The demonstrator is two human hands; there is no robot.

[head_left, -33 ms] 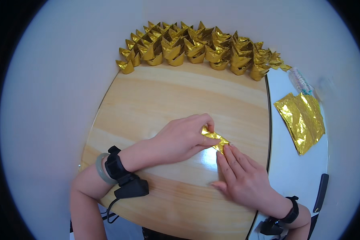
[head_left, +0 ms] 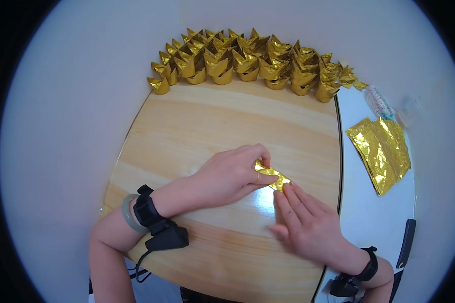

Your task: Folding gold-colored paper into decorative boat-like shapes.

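Open wooden tabletop (head_left: 227, 126) ahead of the hands, walled at its far edge by folded gold ingots (head_left: 253, 63).

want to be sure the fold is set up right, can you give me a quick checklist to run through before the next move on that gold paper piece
1. Left hand grips the gold paper piece at its upper end: ok.
2. Right hand lies flat, fingertips pressing the piece's lower end: ok.
3. Piece rests on the wooden table, with bare wood around it: ok.
4. Crease lined up under the fingers: cannot tell, hidden by both hands.
5. Rows of finished gold folded pieces sit at the far edge, well apart from the hands: ok.
6. Stack of flat gold sheets lies to the right on the white surface: ok.
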